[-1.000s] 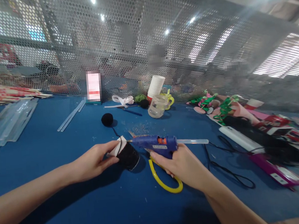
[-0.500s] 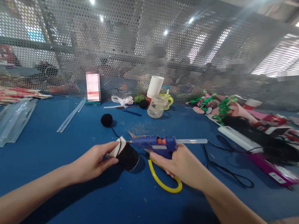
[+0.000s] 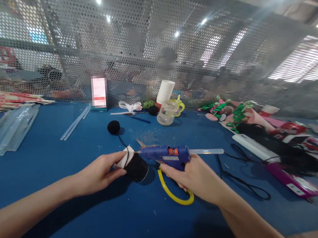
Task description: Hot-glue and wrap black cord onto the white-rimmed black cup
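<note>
My left hand (image 3: 99, 172) pinches a small cup-shaped piece (image 3: 135, 166), black with glitter on the outside and white at one end, lying on its side on the blue table (image 3: 69, 158). My right hand (image 3: 192, 178) grips a blue hot glue gun (image 3: 165, 153) with a clear glue stick sticking out of its back. The gun's nozzle touches the top edge of the black piece. A black thread runs from the piece to a black pom-pom (image 3: 113, 127) farther back. Yellow-handled scissors (image 3: 175, 195) lie under my right hand.
Clear glue sticks (image 3: 10, 131) lie at the left, two more (image 3: 76, 123) nearer the middle. A clear mug (image 3: 168, 112), a white paper cup (image 3: 165, 91) and ribbon stand at the back. Craft flowers, black hair and pink packaging (image 3: 291, 182) crowd the right. A perforated metal screen (image 3: 143, 44) walls the back.
The glue gun and my right hand have shifted slightly right and up; the nozzle stays at the black piece. My left hand holds still.
</note>
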Demonstrator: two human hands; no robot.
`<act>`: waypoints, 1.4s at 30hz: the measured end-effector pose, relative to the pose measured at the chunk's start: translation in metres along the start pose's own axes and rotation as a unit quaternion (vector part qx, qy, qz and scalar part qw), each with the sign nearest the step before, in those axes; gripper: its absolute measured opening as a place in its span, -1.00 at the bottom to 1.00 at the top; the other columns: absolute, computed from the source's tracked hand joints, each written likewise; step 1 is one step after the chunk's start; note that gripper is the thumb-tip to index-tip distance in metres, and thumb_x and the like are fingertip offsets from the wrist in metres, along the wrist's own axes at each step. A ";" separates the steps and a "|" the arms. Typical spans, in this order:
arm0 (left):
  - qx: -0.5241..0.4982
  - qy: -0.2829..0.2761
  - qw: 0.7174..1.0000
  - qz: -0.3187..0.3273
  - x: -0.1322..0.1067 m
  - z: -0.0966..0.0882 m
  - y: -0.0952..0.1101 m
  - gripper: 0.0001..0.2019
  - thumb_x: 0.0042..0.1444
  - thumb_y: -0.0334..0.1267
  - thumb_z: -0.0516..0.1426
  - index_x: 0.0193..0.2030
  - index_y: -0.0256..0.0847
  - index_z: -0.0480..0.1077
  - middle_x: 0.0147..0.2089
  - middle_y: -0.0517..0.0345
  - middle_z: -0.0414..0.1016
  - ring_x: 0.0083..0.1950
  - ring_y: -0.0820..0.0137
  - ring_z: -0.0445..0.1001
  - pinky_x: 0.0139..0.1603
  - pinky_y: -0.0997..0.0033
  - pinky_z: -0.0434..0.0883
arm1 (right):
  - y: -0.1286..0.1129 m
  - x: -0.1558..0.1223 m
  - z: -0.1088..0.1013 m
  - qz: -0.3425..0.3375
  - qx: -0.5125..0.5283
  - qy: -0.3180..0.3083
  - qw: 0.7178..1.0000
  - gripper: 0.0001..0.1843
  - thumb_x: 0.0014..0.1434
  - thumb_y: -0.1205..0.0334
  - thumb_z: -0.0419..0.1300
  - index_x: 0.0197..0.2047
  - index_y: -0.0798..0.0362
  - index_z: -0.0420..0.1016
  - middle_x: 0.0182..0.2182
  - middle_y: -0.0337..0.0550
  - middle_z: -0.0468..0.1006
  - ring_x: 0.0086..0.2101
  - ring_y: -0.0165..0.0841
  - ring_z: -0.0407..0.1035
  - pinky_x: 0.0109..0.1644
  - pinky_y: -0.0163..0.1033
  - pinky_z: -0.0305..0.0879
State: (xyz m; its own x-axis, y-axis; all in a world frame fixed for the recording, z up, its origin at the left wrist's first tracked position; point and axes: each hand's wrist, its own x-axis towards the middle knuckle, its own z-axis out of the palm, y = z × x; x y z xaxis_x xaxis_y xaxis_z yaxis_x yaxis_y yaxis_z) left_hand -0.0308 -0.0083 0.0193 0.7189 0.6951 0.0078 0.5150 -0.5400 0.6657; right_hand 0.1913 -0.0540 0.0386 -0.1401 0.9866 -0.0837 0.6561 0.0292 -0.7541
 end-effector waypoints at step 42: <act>0.004 0.002 1.000 0.003 0.002 0.002 -0.005 -0.87 0.07 -0.30 -0.07 -0.30 -0.30 0.21 -0.43 0.23 0.25 -0.43 0.48 0.20 -0.40 0.58 0.20 | -0.002 -0.004 0.009 -0.053 -0.070 0.032 0.996 -0.82 -0.02 0.22 0.01 -0.58 0.07 0.30 -0.74 -0.31 0.25 -0.68 -0.48 0.14 -0.61 -0.38 0.11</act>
State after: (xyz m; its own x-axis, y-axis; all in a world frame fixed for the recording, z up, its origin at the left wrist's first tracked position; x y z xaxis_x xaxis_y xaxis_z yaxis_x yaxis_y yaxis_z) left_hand -0.0309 -0.0056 0.0145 0.7200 0.6938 0.0153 0.5140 -0.5480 0.6599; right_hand 0.1836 -0.0592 0.0348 -0.1688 0.9850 0.0362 0.7375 0.1506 -0.6584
